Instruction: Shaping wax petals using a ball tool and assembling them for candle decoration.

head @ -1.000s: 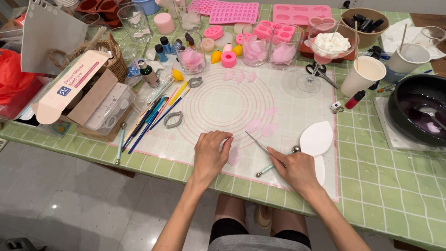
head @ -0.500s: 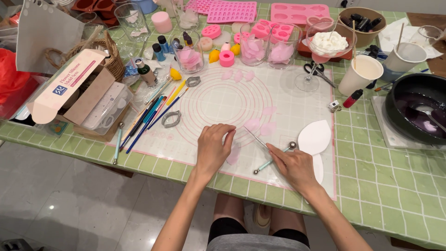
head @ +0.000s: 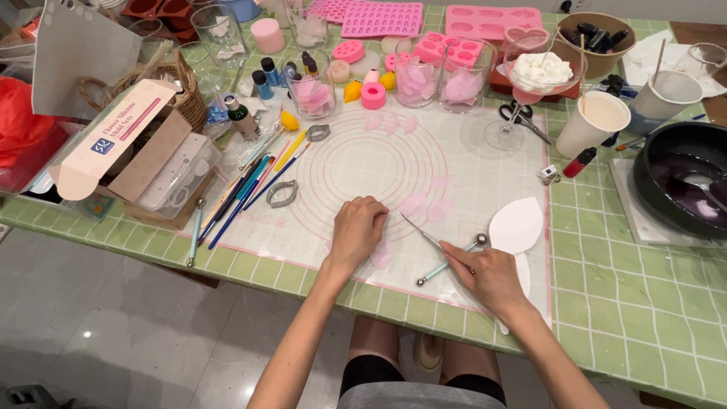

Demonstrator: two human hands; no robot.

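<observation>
- The left hand (head: 357,231) rests on the white mat (head: 363,163), near its front edge. Its fingers are curled down and pressed on a thin pink petal (head: 381,257). It has moved a little closer to the right hand than it was a second ago.
- The right hand (head: 485,274) lies on the mat too. It holds a thin metal pick (head: 421,234) like a pencil. The tip points at the left hand's fingers.
- The tip has come nearer to the petal than before. So the poking or lifting at the petal looks close to starting.
- I cannot tell if the tip touches the petal yet; it is too small to see.
- A ball tool (head: 448,261) lies under the right hand, half hidden by it. It has stayed in the same place.
- More pink petals (head: 428,206) lie on the mat just behind the hands. They have not moved.
- A white leaf shape (head: 516,225) lies just beside the right hand.
- Brushes (head: 250,189) and a metal cutter (head: 282,194) lie to the left, well apart from the hands.
</observation>
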